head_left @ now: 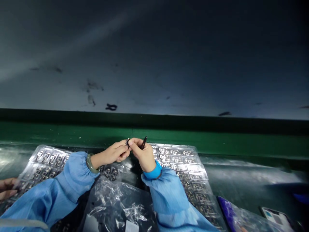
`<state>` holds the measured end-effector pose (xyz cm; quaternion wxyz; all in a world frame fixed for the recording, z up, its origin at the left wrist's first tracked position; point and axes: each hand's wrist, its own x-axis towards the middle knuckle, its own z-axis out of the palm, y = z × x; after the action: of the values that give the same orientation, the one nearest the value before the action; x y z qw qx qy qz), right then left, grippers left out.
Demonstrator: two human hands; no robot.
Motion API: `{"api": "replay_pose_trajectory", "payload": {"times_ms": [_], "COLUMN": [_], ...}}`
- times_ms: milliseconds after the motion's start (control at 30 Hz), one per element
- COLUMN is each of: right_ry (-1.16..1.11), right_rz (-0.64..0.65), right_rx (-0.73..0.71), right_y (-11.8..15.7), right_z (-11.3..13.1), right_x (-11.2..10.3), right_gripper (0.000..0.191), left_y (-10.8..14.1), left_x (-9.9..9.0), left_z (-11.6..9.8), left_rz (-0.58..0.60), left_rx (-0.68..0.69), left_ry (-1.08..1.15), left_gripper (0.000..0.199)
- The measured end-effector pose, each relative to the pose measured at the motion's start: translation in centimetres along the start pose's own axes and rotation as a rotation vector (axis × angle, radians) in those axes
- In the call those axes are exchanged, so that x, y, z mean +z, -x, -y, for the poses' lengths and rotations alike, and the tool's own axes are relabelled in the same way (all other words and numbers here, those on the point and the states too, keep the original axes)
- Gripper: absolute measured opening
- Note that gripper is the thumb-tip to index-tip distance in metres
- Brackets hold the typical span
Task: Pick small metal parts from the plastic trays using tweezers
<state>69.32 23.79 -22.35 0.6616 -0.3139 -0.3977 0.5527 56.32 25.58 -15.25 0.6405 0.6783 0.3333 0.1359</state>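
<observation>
Sleeves: pale blue gown sleeves (pixel 48 196) fill the bottom of the frame, gathered at the wrists, with a green bangle (pixel 90 163) on the left wrist.
Left hand (pixel 109 154): fingers pinched on a small dark part (pixel 127 141), just left of centre; too small to identify.
Right hand (pixel 144 158): fingers clenched around a slim black tool (pixel 144 142), perhaps tweezers, close beside the small dark part.
Under the hands: clear blister trays (pixel 178 161) of dark modules lie on both sides, with a crumpled plastic bag (pixel 116 206) at bottom centre.
Left edge: another person's hand (pixel 7 188) touches a tray.
Risk: a slackened pinch or a slip of the tool could drop the part among the trays, where dark pieces would hide it.
</observation>
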Motion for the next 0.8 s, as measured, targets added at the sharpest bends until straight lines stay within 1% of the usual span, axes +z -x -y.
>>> {"api": "replay_pose_trajectory", "payload": {"times_ms": [333, 500, 633, 800], "right_ry": [0.004, 0.003, 0.008, 0.046], "right_rz": [-0.034, -0.06, -0.063, -0.066], "right_rx": [-0.008, -0.037, -0.077, -0.107], "right_y": [0.9, 1.9, 2.7, 3.3], "right_z": [0.5, 1.0, 1.4, 1.4], "right_x": [0.3, 1.0, 1.7, 2.3], "right_gripper": [0.029, 0.024, 0.022, 0.02], "left_y": [0.8, 1.7, 2.7, 3.4], "left_x": [1.0, 1.7, 2.0, 1.9], "left_z": [-0.6, -1.1, -1.2, -1.0], "left_rz": [-0.018, -0.028, -0.028, -0.016], "left_rx": [0.042, 0.06, 0.086, 0.087], "left_ry": [-0.044, -0.055, -0.064, -0.077], "left_gripper": [0.022, 0.023, 0.023, 0.031]}}
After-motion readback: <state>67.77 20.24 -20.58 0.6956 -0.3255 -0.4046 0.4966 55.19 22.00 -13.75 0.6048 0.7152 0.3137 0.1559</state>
